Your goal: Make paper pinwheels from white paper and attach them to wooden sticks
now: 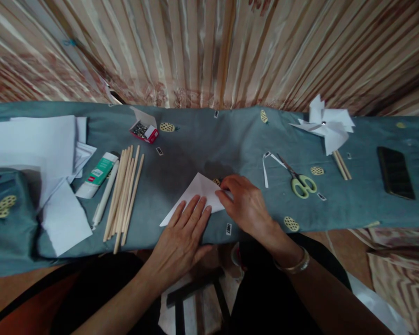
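Observation:
A white sheet of paper (199,186), folded into a triangle, lies on the cloth near the front edge. My left hand (181,235) rests flat on its lower left part, fingers stretched out. At the triangle's right corner, my right hand (246,202) pinches the paper between thumb and bent fingers, which partly hide that corner. Scissors with pale green handles (303,186) lie to the right of my right hand, beside a thin paper strip (265,170).
Wooden sticks (124,200), a white pen (105,193), a glue tube (98,174) and paper sheets (31,142) lie left. A red box of pins (145,132) stands open behind. A paper pinwheel (326,123) and a phone (395,172) lie right. A curtain (195,51) hangs along the back.

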`<act>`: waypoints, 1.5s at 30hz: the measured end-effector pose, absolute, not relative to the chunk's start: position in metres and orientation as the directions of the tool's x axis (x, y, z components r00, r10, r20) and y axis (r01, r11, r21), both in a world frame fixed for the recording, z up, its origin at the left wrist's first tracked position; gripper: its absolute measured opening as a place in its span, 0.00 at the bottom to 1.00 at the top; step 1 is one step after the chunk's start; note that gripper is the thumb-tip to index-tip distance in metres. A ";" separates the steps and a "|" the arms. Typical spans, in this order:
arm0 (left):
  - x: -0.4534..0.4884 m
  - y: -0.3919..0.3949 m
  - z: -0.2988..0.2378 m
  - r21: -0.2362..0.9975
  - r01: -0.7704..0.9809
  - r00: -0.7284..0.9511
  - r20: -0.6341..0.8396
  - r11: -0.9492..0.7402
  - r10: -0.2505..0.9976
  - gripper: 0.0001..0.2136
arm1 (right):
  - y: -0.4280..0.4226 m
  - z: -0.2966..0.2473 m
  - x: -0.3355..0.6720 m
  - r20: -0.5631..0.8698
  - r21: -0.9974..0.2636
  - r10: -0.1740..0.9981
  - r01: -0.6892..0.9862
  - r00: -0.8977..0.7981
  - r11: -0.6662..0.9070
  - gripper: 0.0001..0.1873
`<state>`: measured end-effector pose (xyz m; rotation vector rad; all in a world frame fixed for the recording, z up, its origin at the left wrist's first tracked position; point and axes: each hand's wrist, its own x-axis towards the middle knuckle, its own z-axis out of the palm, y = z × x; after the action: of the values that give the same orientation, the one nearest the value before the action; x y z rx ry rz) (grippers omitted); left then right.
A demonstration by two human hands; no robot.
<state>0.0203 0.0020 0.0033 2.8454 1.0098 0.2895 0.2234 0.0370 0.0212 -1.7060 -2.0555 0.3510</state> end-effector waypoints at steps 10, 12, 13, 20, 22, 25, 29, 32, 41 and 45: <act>0.021 0.001 0.000 0.123 0.618 0.768 0.117 -0.776 0.630 0.36 | 0.020 0.020 0.225 0.232 -0.470 0.951 0.833 -0.203 0.292 0.24; 0.021 0.001 0.000 0.115 0.617 0.771 0.110 -0.778 0.628 0.35 | 0.019 0.018 0.227 0.230 -0.462 0.948 0.833 -0.219 0.304 0.25; 0.021 0.001 0.000 0.114 0.617 0.771 0.110 -0.779 0.627 0.35 | 0.019 0.017 0.227 0.227 -0.461 0.948 0.833 -0.222 0.305 0.25; 0.018 0.003 -0.001 0.135 0.611 0.771 0.122 -0.780 0.625 0.34 | 0.019 0.013 0.228 0.175 -0.494 0.963 0.827 -0.206 0.266 0.26; 0.012 0.003 0.001 0.138 0.596 0.783 0.120 -0.791 0.610 0.33 | 0.019 0.012 0.232 0.142 -0.514 0.971 0.824 -0.193 0.239 0.26; -0.005 -0.001 0.006 0.104 0.600 0.784 0.116 -0.793 0.609 0.31 | 0.018 0.008 0.242 0.131 -0.527 0.975 0.820 -0.181 0.223 0.26; -0.032 -0.013 0.009 0.038 0.638 0.762 0.112 -0.769 0.638 0.31 | 0.015 0.000 0.260 0.185 -0.538 0.969 0.808 -0.164 0.240 0.23; -0.048 -0.022 0.007 -0.005 0.673 0.734 0.130 -0.740 0.667 0.31 | 0.013 -0.005 0.270 0.205 -0.562 0.968 0.792 -0.146 0.239 0.21; -0.056 -0.035 0.004 0.031 0.731 0.668 0.172 -0.682 0.724 0.32 | 0.010 -0.015 0.284 0.234 -0.603 0.954 0.741 -0.189 0.295 0.20; -0.054 -0.037 0.003 0.060 0.740 0.653 0.177 -0.670 0.736 0.32 | 0.015 -0.010 0.290 0.215 -0.650 0.958 0.704 -0.191 0.287 0.22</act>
<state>-0.0543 -0.0372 0.0028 2.8722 1.2823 0.2951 0.2904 0.0149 -0.0104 -1.4824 -1.9687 0.5558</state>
